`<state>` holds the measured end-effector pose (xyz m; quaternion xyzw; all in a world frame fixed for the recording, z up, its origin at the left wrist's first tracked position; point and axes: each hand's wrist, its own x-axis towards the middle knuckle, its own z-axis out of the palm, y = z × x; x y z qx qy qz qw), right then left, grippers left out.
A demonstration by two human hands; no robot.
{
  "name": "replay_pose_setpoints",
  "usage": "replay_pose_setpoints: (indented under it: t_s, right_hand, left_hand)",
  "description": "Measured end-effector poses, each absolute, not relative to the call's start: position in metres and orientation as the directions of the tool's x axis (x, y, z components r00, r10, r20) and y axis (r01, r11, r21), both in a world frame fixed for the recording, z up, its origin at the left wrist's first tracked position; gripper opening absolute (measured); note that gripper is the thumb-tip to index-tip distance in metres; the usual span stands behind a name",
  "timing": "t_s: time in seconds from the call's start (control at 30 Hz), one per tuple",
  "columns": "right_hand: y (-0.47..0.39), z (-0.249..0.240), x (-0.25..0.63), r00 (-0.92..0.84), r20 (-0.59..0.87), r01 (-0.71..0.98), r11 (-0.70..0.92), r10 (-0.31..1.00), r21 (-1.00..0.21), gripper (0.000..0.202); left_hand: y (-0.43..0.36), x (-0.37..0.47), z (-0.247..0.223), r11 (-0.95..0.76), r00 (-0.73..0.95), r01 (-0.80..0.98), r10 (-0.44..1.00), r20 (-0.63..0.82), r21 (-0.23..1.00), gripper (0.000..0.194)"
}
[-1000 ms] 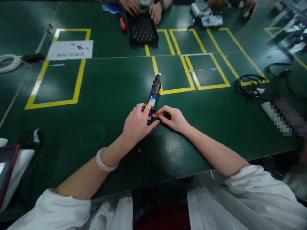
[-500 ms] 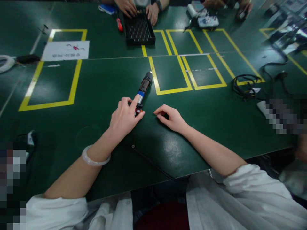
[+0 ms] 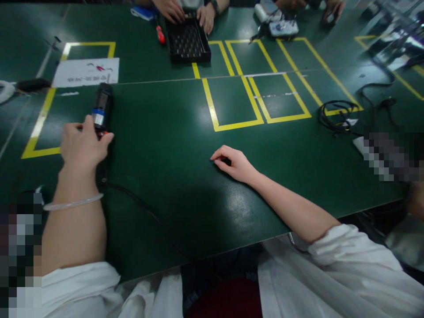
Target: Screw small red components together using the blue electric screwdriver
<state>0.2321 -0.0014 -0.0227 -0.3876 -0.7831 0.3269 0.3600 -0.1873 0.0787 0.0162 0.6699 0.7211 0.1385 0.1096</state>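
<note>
At the left side of the green table, my left hand (image 3: 81, 143) is closed around the rear part of a black electric screwdriver (image 3: 103, 104) with a blue and silver band. Its front end points away from me, close to a white paper sign (image 3: 88, 73). The palm and fingers hide much of the grip. A black cord (image 3: 145, 207) trails from behind the tool to the table's near edge. My right hand (image 3: 236, 164) rests on the table nearer the middle, fingers curled and fingertips close to the thumb, holding nothing that shows.
Yellow tape outlines (image 3: 238, 126) mark the table. Across from me, a person's hands (image 3: 206, 18) are at a black tray (image 3: 190, 57), with a red-handled tool (image 3: 160, 34) beside it. A coiled black cable (image 3: 338, 117) lies at the right.
My left hand has carried the electric screwdriver from the middle of the table to the left, near the paper sign, and the cord followed. My right hand has stayed in place.
</note>
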Motion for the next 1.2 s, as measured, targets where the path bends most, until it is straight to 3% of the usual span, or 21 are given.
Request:
replay_pose_setpoints:
  t_s: [0.1, 0.17, 0.37, 0.6, 0.7, 0.83, 0.9, 1.03, 1.2]
  right_hand:
    - [-0.002, -0.022, 0.232, -0.449, 0.299, 0.381, 0.483, 0.842, -0.788, 0.011]
    - [-0.002, -0.021, 0.231, -0.454, 0.299, 0.381, 0.486, 0.839, -0.786, 0.011]
    - [-0.002, -0.02, 0.231, -0.462, 0.32, 0.364, 0.506, 0.827, -0.782, 0.011]
    - [-0.002, -0.021, 0.232, -0.461, 0.291, 0.388, 0.486, 0.838, -0.783, 0.011]
    - [-0.002, -0.021, 0.232, -0.46, 0.299, 0.383, 0.491, 0.836, -0.782, 0.011]
    - [-0.001, -0.021, 0.232, -0.455, 0.3, 0.379, 0.487, 0.838, -0.787, 0.011]
    - [-0.001, -0.02, 0.232, -0.44, 0.279, 0.363, 0.453, 0.854, -0.814, 0.01]
    - [-0.003, -0.02, 0.229, -0.415, 0.19, 0.218, 0.3, 0.89, -0.929, 0.018]
    - [-0.006, -0.018, 0.224, -0.517, 0.13, 0.007, 0.156, 0.846, -0.988, 0.032]
  left_hand:
    - [0.078, -0.205, 0.015, 0.245, -0.265, 0.948, 0.961, 0.075, 0.204, 0.079]
    - [0.075, -0.21, 0.013, 0.249, -0.267, 0.954, 0.959, 0.096, 0.168, 0.076]
    - [0.074, -0.209, 0.003, 0.413, -0.447, 0.89, 0.874, 0.19, 0.194, 0.065]
    - [0.072, -0.195, 0.015, 0.402, -0.447, 0.893, 0.847, 0.289, 0.204, 0.043]
    - [0.076, -0.175, 0.024, 0.196, -0.324, 0.919, 0.871, 0.369, 0.343, 0.034]
    - [0.074, -0.114, 0.027, -0.107, -0.063, 0.667, 0.978, 0.199, 0.737, 0.029]
    - [0.063, -0.073, 0.025, -0.185, 0.146, 0.558, 0.981, 0.124, 0.809, 0.027]
    - [0.028, -0.006, 0.02, -0.158, 0.469, 0.347, 0.883, -0.025, 0.925, 0.037]
    - [0.003, 0.018, 0.015, -0.086, 0.611, 0.268, 0.786, -0.1, 0.96, 0.053]
